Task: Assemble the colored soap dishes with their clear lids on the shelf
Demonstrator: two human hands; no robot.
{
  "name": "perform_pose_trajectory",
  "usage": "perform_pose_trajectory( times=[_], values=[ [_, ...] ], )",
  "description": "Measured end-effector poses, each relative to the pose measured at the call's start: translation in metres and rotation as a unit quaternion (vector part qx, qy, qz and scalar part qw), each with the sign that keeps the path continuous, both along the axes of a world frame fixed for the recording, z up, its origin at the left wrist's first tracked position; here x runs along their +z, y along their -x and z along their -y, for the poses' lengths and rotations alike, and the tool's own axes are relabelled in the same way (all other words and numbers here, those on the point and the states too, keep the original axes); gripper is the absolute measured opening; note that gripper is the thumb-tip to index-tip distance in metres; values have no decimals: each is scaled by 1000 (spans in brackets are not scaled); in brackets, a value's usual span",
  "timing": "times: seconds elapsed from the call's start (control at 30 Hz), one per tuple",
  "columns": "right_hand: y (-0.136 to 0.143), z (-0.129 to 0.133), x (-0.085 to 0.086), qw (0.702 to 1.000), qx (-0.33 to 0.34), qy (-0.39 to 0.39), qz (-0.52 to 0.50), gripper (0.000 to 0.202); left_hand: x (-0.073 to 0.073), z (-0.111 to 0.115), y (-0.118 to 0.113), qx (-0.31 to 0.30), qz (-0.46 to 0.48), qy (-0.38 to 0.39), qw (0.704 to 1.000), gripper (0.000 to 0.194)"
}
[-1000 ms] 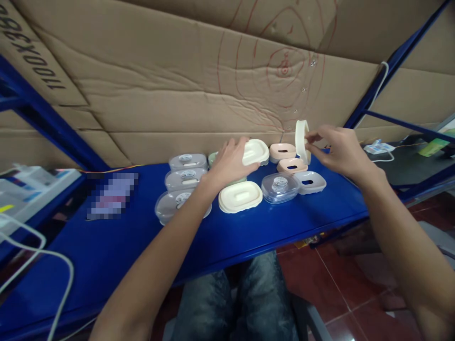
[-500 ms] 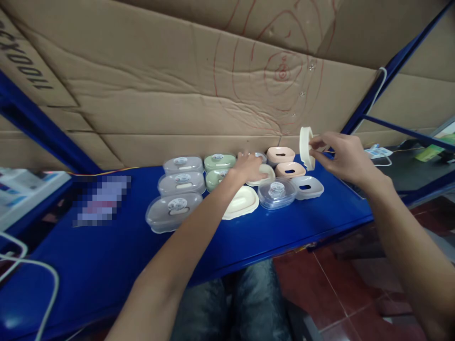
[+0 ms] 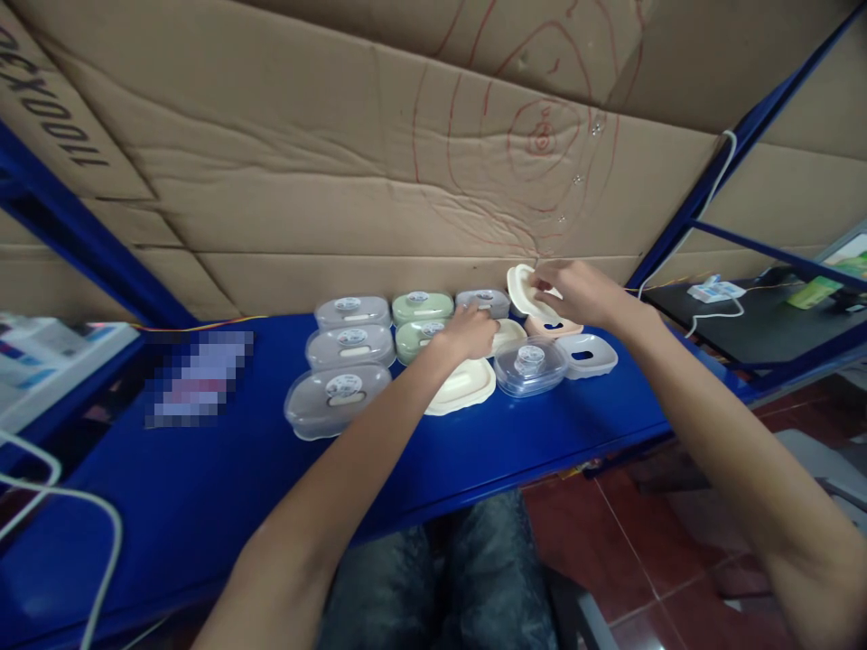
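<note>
My right hand (image 3: 559,287) grips a cream oval piece (image 3: 521,291), tilted above the back right of the rows, partly over a peach dish (image 3: 556,329). Over the middle rows is my left hand (image 3: 472,331), its fingers apart, beside a cream dish (image 3: 509,336); whether it touches that dish is unclear. Another cream dish (image 3: 467,386) lies in front, partly behind my left forearm. Next to it sit clear lids (image 3: 529,367) and a grey dish (image 3: 588,356). Behind my left fingers is a lidded grey box (image 3: 482,301).
Several lidded boxes, grey (image 3: 339,397) and green (image 3: 421,308), stand in rows on the blue table (image 3: 474,451). A blurred-out packet (image 3: 200,379) lies to the left. White cable (image 3: 112,542) loops at the left edge. A cardboard wall (image 3: 304,162) rises behind.
My right hand has moved left with the cream piece, now tilted flatter over the peach dishes. My left hand has drawn slightly back toward me, uncovering more of the grey box behind it.
</note>
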State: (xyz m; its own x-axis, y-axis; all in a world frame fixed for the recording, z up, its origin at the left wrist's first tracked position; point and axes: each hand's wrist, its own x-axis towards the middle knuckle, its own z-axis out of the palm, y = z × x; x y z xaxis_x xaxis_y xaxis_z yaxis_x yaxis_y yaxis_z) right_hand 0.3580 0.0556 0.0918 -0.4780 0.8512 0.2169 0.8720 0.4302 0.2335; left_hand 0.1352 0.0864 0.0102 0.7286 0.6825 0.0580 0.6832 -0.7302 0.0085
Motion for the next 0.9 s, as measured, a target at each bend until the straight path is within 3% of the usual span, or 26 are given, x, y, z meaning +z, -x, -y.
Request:
perform_pose_trajectory(
  times=[0.23,0.53,0.9],
  values=[
    [43,-32,-21,985,-62,99,130,24,7,34,42,33,55,-48,997,41],
    [67,-37,-47,973,-49,157,163,27,-16,98,79,-16,57,-80,995,31],
    [70,-49,-60,970,-18,184,157,20,-29,106,83,-33,51,-57,997,27]
  ],
)
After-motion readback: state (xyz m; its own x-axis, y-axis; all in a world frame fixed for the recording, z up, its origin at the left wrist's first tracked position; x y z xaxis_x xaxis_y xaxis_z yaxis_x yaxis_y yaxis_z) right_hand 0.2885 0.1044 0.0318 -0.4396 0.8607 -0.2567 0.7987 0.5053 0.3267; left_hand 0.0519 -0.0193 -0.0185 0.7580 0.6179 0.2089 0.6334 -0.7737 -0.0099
